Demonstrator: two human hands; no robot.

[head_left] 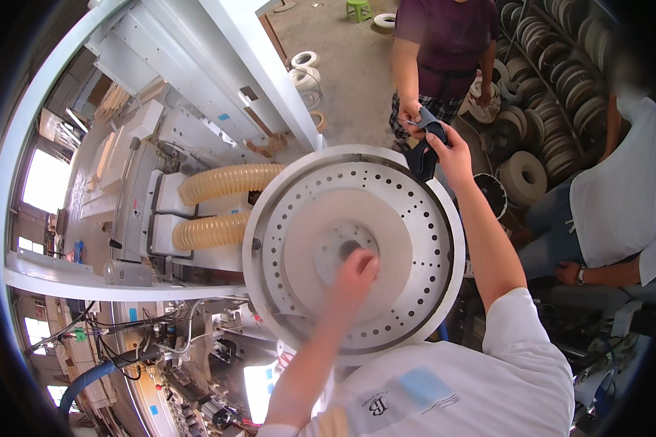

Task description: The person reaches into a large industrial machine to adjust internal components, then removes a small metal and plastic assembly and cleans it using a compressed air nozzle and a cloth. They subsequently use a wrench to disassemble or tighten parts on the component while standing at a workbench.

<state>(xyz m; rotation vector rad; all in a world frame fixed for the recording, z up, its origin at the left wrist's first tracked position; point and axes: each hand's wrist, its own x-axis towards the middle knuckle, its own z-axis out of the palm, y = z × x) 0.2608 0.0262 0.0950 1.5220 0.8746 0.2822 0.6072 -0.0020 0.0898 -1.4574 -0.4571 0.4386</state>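
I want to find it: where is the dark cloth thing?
In the head view, upper right: the dark cloth hangs from the right hand, just past the round white disc's far rim.

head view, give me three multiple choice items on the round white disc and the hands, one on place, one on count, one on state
1. Where does the left hand rest?
A. on the middle of the round white disc
B. on a corrugated hose
C. on the green stool

2. How many tan corrugated hoses lie left of the disc?
A. one
B. two
C. four

3. What is the right hand doing?
A. hanging open and empty
B. gripping a dark object that another person's hand also touches
C. lying flat on the disc

Answers: 1 A, fingers lie at the hub; 2 B, two stacked hoses; 3 B, both hands meet on it.
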